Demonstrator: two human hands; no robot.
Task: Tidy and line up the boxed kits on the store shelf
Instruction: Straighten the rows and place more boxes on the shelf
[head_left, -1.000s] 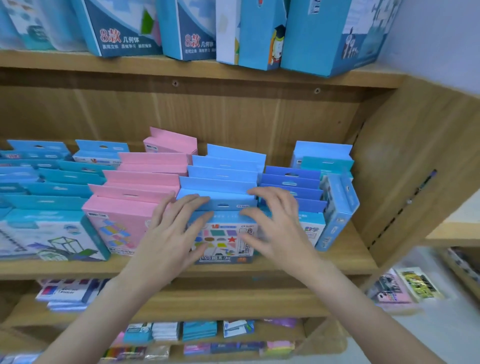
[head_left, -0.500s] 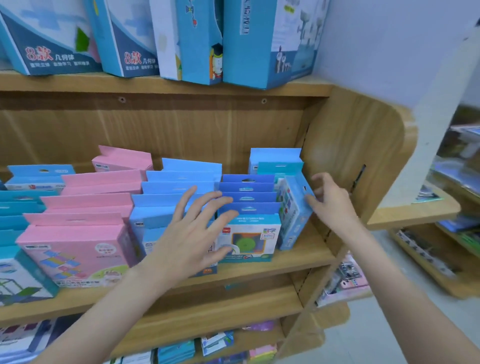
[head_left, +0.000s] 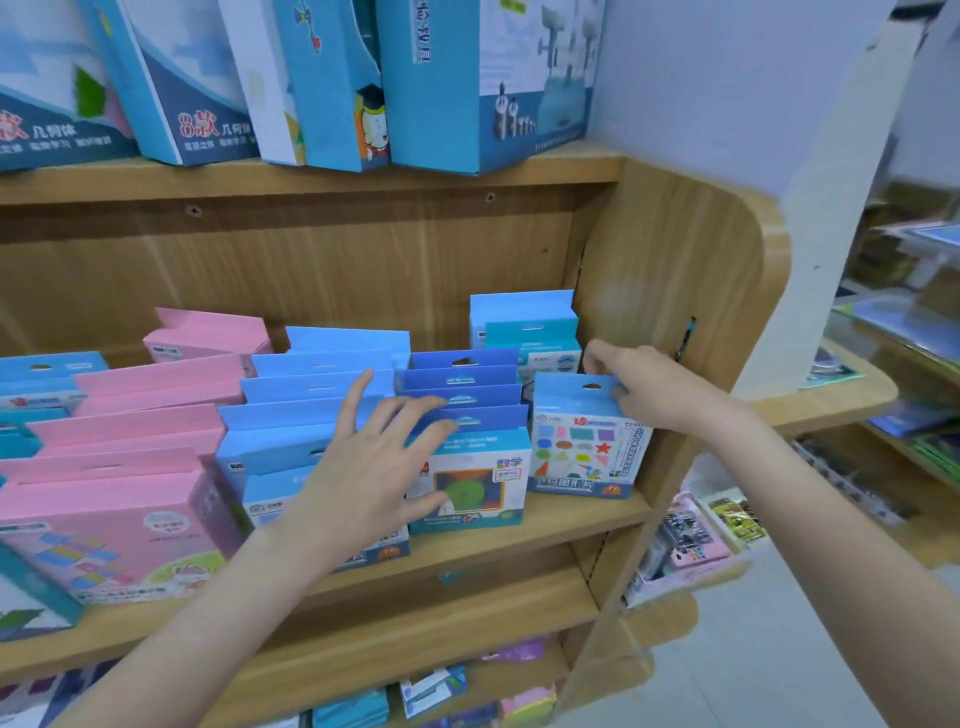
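Half a second ago the shapes kit (head_left: 587, 441) leaned side-on against the dark blue row; now it stands upright and faces out at the right end of the wooden shelf (head_left: 545, 525), just beside the side panel (head_left: 670, 270). The right hand (head_left: 647, 387) pinches its blue hang-tab, fingers curled over the top edge. The left hand (head_left: 371, 467) is spread wide with straight fingers, its fingertips resting on the tabs of the dark blue kits (head_left: 462, 384) and its palm over the front of the light blue row (head_left: 311, 400), hiding most of that front box's print. All the boxes are flat cardboard with punched hanging slots. Pink kits (head_left: 119, 457) fill the row to the left, cut off at the frame edge. Tall blue boxes (head_left: 441, 78) stand on the shelf above, their tops out of view. Print on most fronts is too blurred to read.
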